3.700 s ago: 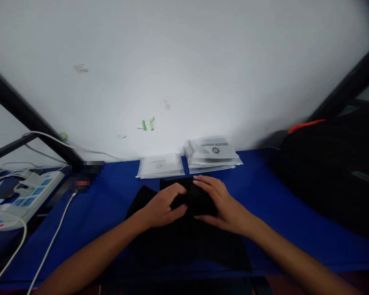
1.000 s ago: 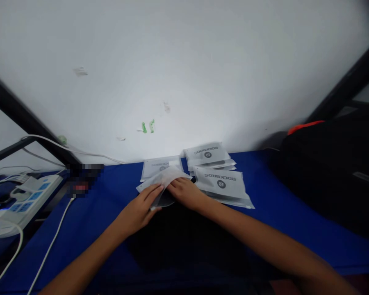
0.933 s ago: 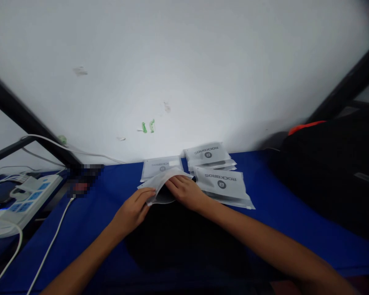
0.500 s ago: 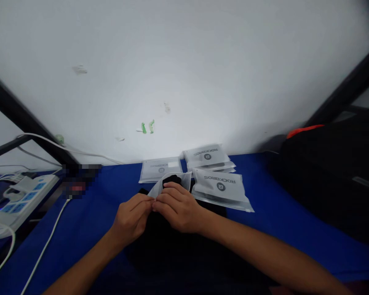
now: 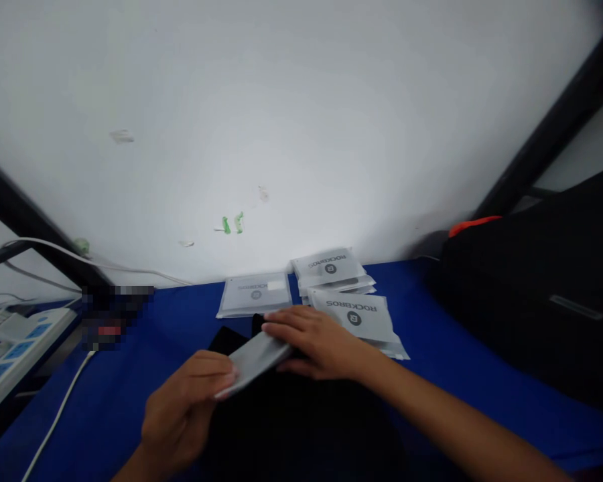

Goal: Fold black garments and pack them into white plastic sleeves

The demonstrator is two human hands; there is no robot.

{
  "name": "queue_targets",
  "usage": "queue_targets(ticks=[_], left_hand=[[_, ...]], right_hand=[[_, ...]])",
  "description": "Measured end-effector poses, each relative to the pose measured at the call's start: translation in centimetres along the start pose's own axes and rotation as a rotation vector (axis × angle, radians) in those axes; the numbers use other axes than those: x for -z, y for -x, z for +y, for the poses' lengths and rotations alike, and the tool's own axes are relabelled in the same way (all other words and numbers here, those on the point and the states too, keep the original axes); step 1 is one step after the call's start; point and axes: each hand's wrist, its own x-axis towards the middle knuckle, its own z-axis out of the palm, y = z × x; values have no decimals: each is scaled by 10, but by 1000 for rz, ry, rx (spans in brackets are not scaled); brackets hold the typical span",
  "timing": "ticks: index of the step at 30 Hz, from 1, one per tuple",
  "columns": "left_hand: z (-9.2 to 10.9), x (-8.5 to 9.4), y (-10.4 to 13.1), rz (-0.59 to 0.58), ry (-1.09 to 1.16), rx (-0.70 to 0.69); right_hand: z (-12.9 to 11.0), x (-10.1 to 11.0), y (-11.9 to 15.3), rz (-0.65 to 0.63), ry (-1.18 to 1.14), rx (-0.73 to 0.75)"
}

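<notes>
The pouch (image 5: pixel 257 360) is whitish, the cloth (image 5: pixel 301 428) black

A pale wall (image 5: pixel 331 120) marked with green scraps (image 5: pixel 226 225) backs a blue table (image 5: pixel 432 355); a white power strip (image 5: pixel 17 351) sits at the table's left end, a white cable (image 5: pixel 63 410) nearby, a bulky black object (image 5: pixel 522 301) (streaked with orange) at its right.

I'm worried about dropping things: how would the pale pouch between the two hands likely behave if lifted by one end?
The pale pouch would probably flex somewhat, since it looks like thin plastic film. It may be slippery, as its surface looks smooth. Being flat, it seems unlikely to roll if the left hand let go.
</notes>
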Motion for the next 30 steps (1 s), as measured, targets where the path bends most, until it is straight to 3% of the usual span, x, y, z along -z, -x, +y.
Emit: queue_targets(ticks=[4, 8, 10, 12, 16, 19, 25, 30], left_hand=[[13, -4, -2, -69, 14, -36], [8, 0, 1, -16, -176, -5], [1, 0, 10, -58, -241, 77], [-5, -4, 24, -242, -232, 191], [-14, -15, 48, -687, -211, 312], [-17, -20, 55, -861, -219, 300], [-17, -18, 58, -884, -271, 253], [-20, -9, 66, -859, -311, 225]], right_hand=[[-21, 7, 2, -22, -7, 108], [-14, 30, 31, 163, 156, 74], [-4, 38, 53, 229, 310, -11], [9, 40, 77, 227, 484, -141], [27, 26, 113, -30, 561, -340], [29, 14, 121, -112, 549, -393], [35, 2, 117, -80, 647, -395], [51, 8, 133, -75, 602, -382]])
